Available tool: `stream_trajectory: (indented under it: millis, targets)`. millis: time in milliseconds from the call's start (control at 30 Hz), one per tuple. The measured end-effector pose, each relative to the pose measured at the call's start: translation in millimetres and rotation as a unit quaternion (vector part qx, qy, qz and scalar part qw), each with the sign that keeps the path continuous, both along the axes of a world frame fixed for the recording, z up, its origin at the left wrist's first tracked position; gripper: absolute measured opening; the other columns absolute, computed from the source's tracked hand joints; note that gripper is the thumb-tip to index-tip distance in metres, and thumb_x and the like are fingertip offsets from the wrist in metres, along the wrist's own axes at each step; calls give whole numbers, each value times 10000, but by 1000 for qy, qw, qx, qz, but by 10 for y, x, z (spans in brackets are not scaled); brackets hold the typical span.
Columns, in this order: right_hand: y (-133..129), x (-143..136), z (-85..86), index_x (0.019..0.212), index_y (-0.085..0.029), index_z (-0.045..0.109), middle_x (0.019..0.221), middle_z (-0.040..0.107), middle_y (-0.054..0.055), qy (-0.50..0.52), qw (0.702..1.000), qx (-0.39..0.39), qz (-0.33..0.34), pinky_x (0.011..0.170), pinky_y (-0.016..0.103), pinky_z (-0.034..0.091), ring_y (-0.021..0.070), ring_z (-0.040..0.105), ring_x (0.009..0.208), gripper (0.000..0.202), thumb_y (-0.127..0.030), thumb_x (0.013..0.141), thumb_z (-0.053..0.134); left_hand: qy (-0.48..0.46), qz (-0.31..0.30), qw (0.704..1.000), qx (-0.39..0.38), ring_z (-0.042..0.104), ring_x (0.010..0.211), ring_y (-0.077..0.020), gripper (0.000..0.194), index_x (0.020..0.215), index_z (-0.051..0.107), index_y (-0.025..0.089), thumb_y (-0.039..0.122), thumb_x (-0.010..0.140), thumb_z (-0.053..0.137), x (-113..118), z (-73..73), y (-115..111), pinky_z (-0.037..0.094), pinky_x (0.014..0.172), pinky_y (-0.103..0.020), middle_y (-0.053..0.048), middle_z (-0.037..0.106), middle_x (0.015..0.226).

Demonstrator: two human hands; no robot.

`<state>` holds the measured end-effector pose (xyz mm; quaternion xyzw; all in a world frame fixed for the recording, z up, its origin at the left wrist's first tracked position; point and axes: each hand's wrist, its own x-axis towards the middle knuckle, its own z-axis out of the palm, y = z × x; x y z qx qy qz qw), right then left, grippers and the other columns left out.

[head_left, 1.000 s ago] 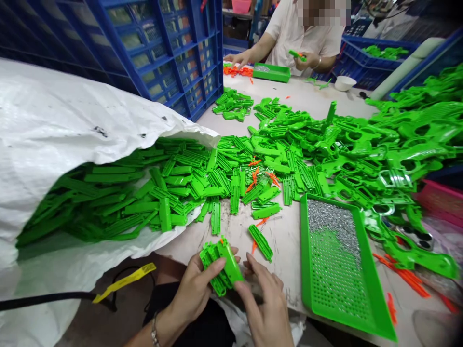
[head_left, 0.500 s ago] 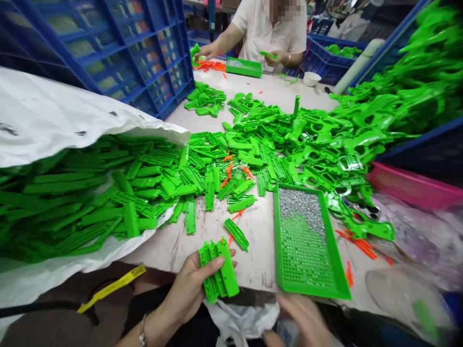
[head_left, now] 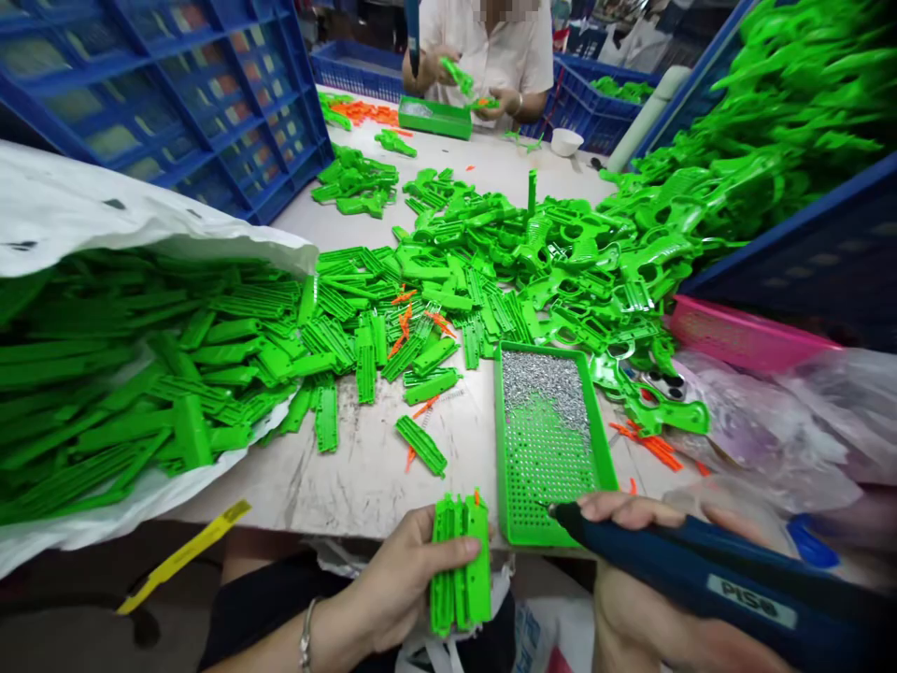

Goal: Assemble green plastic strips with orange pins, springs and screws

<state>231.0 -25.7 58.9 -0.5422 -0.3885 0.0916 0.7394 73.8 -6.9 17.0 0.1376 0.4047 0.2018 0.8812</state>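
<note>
My left hand [head_left: 399, 575] is closed around a few ridged green plastic toy-gun parts [head_left: 455, 565], held side by side over the table's front edge. A small orange bit shows at their top. My right hand [head_left: 634, 612] grips a dark blue electric screwdriver [head_left: 673, 565] with its fingers over the top of the body. The tool's tip points left, over the lower part of a green perforated tray [head_left: 503, 449]. Small silver screws [head_left: 543, 379] fill the far half of that tray.
A white sack [head_left: 231, 245] of green parts lies at left below a blue crate [head_left: 231, 112]. Loose green parts [head_left: 448, 271] pile across the table. At right stand a heaped blue bin [head_left: 805, 224] and a pink tray [head_left: 743, 332]. A co-worker [head_left: 483, 56] handles green parts opposite.
My right hand has come up with the screwdriver to the tray. My left hand has shifted right with its green parts. The view has turned slightly; the co-worker's hands have come together.
</note>
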Motion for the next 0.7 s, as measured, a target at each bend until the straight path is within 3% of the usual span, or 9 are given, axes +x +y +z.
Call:
stream_trajectory:
  millis: [233,433,567,700]
  targets:
    - [103,2,-123,908,-231,451,591,471,-32,39,999,13,-2,442,302,434,147,457,466,491,-672,690,466,-12,6,1000,-12,579,555,-114,197,795,631,125,219,632,690,28,-16,-7,456,537,-217,-41,642,671]
    - [81,39,-160,873,-217,456,585,507,-27,35,997,11,70,420,323,425,167,479,460,540,-697,634,519,-4,-4,1000,-4,601,652,-144,250,860,621,112,255,660,669,39,-35,-19,453,566,-218,-105,667,777]
    - [20,5,-140,899,-227,472,597,493,-19,13,999,23,40,435,344,430,174,478,474,470,-650,695,491,1,3,1000,-18,596,620,-148,269,833,614,118,258,620,701,35,-34,-32,464,560,-243,-97,665,736]
    - [-104,19,-80,931,-291,462,613,463,-2,-64,998,-27,-3,469,373,436,182,496,500,327,-574,793,376,2,9,1000,-25,588,602,-148,282,809,607,117,253,591,722,31,-29,-35,464,540,-246,-89,658,704]
